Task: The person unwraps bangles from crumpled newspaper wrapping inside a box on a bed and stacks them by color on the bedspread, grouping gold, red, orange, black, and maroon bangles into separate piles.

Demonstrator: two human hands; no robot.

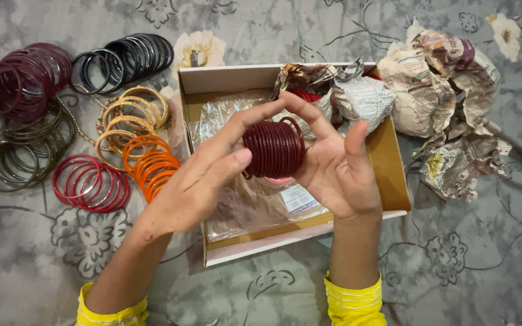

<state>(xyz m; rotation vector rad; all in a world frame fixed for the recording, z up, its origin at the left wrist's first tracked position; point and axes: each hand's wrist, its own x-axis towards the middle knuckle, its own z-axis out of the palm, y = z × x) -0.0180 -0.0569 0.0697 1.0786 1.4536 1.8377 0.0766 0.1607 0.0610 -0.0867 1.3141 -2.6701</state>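
A grey floral bedsheet [61, 253] covers the whole surface, and on it, at the middle, sits an open shallow cardboard box [397, 175] lined with clear crinkled plastic wrap [255, 211]. To the right of the box lie crumpled newspaper wads [448, 102], with another wad of the same paper [357, 96] tucked into the box's far corner beside a few red bangles [303, 95] that only partly show. Left of the box, sets of bangles lie in rows on the sheet: maroon bangles [25, 78], black bangles [122, 60], olive-bronze bangles [22, 154], gold bangles [131, 118], orange bangles [149, 166] and red bangles nearest the viewer [90, 183] (each set leaning like a toppled roll). Above the box, the left hand [197, 181] and the right hand [336, 163] meet around a stack of dark maroon bangles [273, 149]. The stack lies between the two palms, held on its side, the left thumb and forefinger pinching its left end and the right forefinger curling over its top while the right thumb stands free. Both hands are thus closed on the stack, which hangs over the box's middle, clear of the plastic. Yellow sleeve cuffs [354, 299] show at both wrists.
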